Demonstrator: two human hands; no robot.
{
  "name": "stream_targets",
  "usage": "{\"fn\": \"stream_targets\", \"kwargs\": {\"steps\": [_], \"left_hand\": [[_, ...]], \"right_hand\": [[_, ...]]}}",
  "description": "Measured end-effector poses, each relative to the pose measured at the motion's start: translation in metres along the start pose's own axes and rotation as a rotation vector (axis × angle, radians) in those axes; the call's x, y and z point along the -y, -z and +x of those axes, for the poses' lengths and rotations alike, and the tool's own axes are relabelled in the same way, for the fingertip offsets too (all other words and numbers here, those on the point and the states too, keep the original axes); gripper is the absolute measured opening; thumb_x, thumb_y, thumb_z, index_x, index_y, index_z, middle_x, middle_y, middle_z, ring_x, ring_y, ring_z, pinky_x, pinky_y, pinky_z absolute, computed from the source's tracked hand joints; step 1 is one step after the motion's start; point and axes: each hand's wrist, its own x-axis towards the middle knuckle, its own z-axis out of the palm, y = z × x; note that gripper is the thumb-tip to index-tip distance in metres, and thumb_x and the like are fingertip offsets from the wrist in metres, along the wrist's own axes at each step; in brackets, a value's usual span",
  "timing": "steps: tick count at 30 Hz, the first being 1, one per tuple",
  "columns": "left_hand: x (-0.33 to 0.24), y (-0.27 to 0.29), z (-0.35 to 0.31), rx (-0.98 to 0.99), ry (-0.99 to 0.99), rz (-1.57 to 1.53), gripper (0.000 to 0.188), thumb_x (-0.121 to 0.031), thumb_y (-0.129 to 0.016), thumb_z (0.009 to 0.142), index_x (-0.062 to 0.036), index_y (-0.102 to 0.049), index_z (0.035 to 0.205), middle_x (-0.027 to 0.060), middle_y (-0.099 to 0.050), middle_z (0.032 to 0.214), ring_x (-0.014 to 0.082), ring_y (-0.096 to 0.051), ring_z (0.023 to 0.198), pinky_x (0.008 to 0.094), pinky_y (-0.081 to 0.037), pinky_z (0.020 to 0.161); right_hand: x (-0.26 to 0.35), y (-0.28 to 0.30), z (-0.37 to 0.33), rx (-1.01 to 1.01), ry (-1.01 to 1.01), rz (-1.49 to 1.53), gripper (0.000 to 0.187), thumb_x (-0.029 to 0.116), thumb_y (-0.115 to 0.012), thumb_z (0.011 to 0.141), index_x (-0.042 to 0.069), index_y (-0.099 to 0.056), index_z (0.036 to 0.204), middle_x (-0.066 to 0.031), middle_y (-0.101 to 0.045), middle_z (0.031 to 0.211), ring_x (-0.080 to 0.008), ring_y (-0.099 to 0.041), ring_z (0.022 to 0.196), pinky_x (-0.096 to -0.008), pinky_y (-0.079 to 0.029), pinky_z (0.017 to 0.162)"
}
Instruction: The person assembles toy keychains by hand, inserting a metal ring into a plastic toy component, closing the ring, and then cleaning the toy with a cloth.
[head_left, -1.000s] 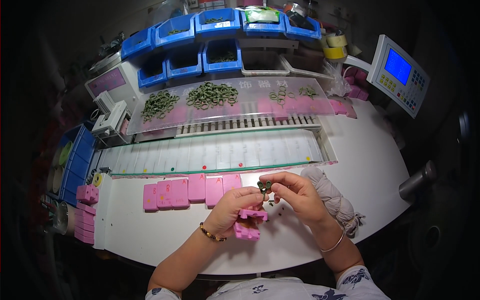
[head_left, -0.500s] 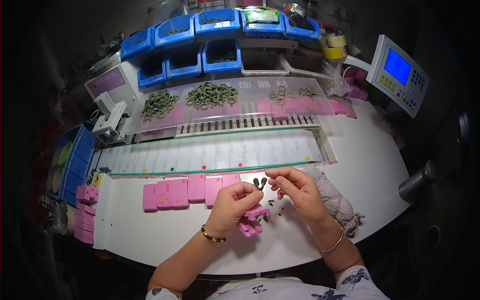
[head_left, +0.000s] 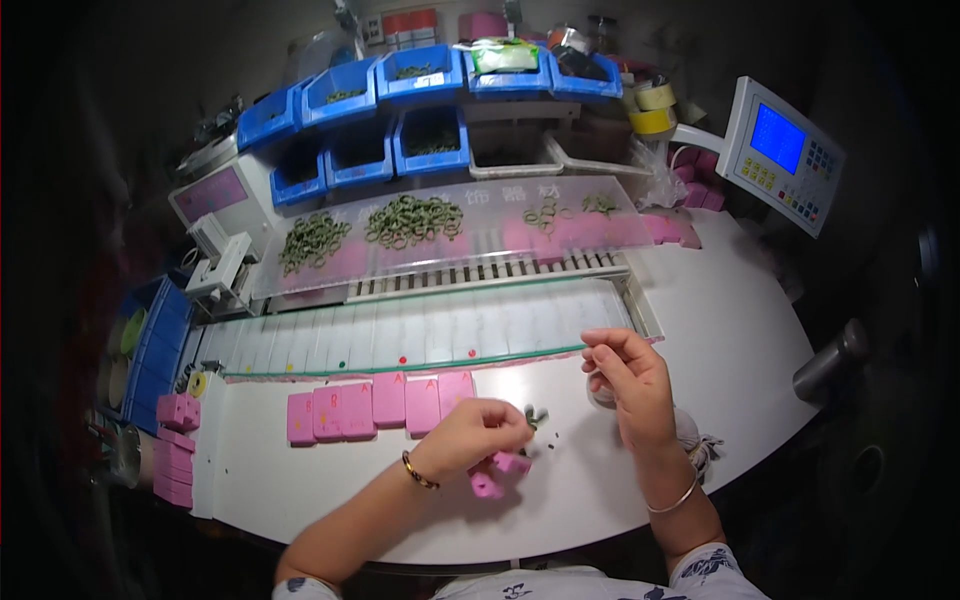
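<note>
My left hand [head_left: 480,437] is closed in a pinch low over the table. At its fingertips is a small dark green forked piece [head_left: 535,415], blurred and partly hidden. Below those fingers lie two pink mould blocks [head_left: 512,463], partly covered by the hand. My right hand [head_left: 632,380] is raised farther right, its fingers loosely bent and apart, with nothing visible in them. It is in front of a grey cloth bundle [head_left: 692,440] and hides part of it.
Several pink blocks [head_left: 391,402] stand in a row left of my hands. Behind runs a glass-topped strip [head_left: 420,325], then a clear shelf [head_left: 480,235] with green rings [head_left: 410,218]. Blue bins [head_left: 430,140] stand behind. A control panel [head_left: 780,150] is at right.
My right hand has moved right, away from my left hand. My left hand has lowered with the green piece toward the table. The whole view has shifted slightly.
</note>
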Motion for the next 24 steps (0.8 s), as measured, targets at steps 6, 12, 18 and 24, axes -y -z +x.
{"fn": "stream_targets", "kwargs": {"steps": [6,12,18,24], "left_hand": [[-0.112,0.037,0.063,0.045,-0.110,0.182,0.024,-0.026,-0.064,0.088,-0.0028,-0.062,0.084,0.0085,-0.063,0.072,0.0164,-0.059,0.047,0.0282,-0.056,0.045],[-0.130,-0.007,0.108,-0.055,-0.370,-0.157,0.033,-0.035,-0.067,0.088,-0.0032,-0.063,0.098,0.0115,-0.066,0.078,0.0148,-0.061,0.058,0.0318,-0.057,0.047],[-0.051,-0.055,0.071,0.015,-0.070,-0.441,0.041,-0.037,-0.062,0.093,-0.0020,-0.061,0.115,0.0052,-0.062,0.085,0.0126,-0.061,0.073,0.0242,-0.049,0.063],[-0.011,-0.050,0.031,-0.018,-0.092,-0.708,0.052,-0.049,-0.049,0.097,-0.0013,-0.059,0.116,0.0074,-0.064,0.097,0.0139,-0.061,0.084,0.0262,-0.050,0.076]], "right_hand": [[0.019,0.025,-0.023,-0.060,0.017,-0.145,0.017,0.005,-0.058,0.092,0.000,-0.064,0.108,-0.0019,-0.063,0.094,-0.0059,-0.056,0.082,-0.0197,-0.045,0.068],[0.025,0.024,-0.042,-0.031,0.167,-0.272,0.021,0.001,-0.062,0.090,-0.001,-0.061,0.111,-0.0044,-0.061,0.106,-0.0091,-0.058,0.089,-0.0226,-0.050,0.076],[0.019,0.006,-0.044,0.234,0.600,-0.831,0.042,0.004,-0.074,0.076,0.003,-0.059,0.115,-0.0167,-0.058,0.112,-0.0340,-0.059,0.100,-0.0395,-0.049,0.089],[0.004,-0.006,-0.037,0.369,0.649,-0.787,0.042,-0.011,-0.060,0.067,0.001,-0.064,0.106,-0.0141,-0.065,0.095,-0.0327,-0.062,0.089,-0.0389,-0.052,0.078]]}}
